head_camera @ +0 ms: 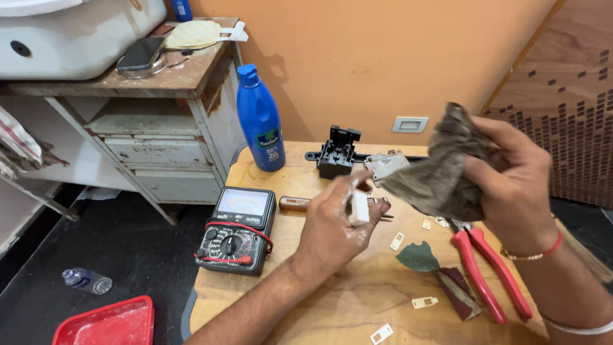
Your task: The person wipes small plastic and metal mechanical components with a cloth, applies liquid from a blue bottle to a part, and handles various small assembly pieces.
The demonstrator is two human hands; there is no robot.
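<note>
Grey-brown cloth (pixel 447 172), soft and crumpled, clenched in my right hand (pixel 511 185) against a pale plastic switch part (pixel 386 165) above the desk (pixel 357 300); wiping looks under way, not finished. My left hand (pixel 335 223) pinches a small white block (pixel 359 208). Nearby: red-handled pliers (pixel 485 268), black analogue meter (pixel 237 230), black plastic housing (pixel 337 153), blue bottle (pixel 260 121), scattered white tabs (pixel 424 301).

From my remote feed, I see an orange wall (pixel 357 57) with a white switch plate (pixel 410 124) behind a round-edged wooden table (pixel 357 300). To the right stands a brown patterned panel (pixel 568 89). At left, a worn white cabinet (pixel 159 147) with drawers sits under a scuffed wooden top (pixel 172 80), and the floor (pixel 121 249) is dark. Even light fills the room.
</note>
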